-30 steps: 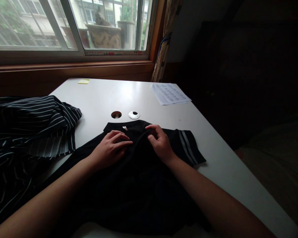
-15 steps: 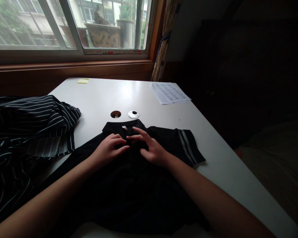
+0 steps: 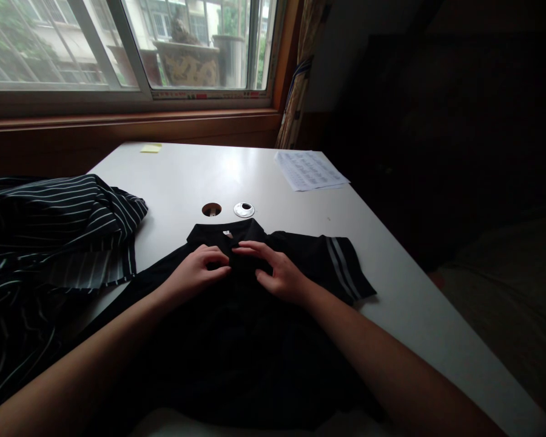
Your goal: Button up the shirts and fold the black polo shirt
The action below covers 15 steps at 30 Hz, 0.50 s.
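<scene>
One black shirt [image 3: 255,346], spread on a white counter [image 3: 400,291]

The counter runs away from us toward a sliding window [image 3: 128,45], through which we see bars, planters and buildings. A patterned curtain [image 3: 297,79] hangs gathered in a tie at the window's right side.

The black shirt lies on the near part of the counter, directly before us and below both our hands. Its collar [image 3: 209,233] points toward the window, and one short sleeve [image 3: 348,270] with two pale bands stretches out on our right. Its lower front is so dark that we cannot make out the folds.

On our left, a black cloth [image 3: 73,209] with white stripes lies in a loose heap. Printed sheets [image 3: 310,171] rest near the counter's far right corner.

Our left hand [image 3: 196,274] is at the shirt front just below the collar. Its grip is narrow, thumb and forefinger tips close together; we cannot tell whether cloth is pinched there. Our right hand [image 3: 278,273] is just beside it, its grip wider, fingers reaching across the neckline and thumb well away from them.

Beyond the collar, we see a round opening [image 3: 212,210] in the counter and, just beside it, a silvery disc [image 3: 244,210]. A yellow note [image 3: 151,148] lies by the far edge. Smallest is the white label [image 3: 228,235] inside the collar.
</scene>
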{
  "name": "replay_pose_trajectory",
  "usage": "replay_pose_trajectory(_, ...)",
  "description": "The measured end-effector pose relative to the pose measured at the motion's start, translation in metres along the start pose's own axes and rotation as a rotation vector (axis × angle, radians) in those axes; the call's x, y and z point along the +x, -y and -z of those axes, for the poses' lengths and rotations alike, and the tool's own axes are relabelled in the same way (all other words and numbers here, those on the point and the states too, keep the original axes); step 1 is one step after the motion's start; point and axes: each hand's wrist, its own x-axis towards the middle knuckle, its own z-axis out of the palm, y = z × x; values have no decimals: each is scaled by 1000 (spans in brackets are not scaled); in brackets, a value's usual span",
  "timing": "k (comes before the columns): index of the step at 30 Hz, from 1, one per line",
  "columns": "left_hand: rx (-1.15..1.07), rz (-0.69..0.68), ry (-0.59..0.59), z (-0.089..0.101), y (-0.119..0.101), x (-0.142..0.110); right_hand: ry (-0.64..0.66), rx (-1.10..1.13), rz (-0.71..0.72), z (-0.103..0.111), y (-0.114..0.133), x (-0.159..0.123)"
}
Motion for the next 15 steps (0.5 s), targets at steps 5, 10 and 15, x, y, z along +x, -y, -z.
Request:
replay_pose_trajectory(5,-62,4,-12,2,2,0,-68,-73,77,0,-1,2)
replay_pose_trajectory(10,-96,22,-51,1,0,0,11,-175,71,0,-2,1)
replay_pose_trajectory(15,-37,16,-91,-4,-6,-2,153,-277,75,-3,-10,1)
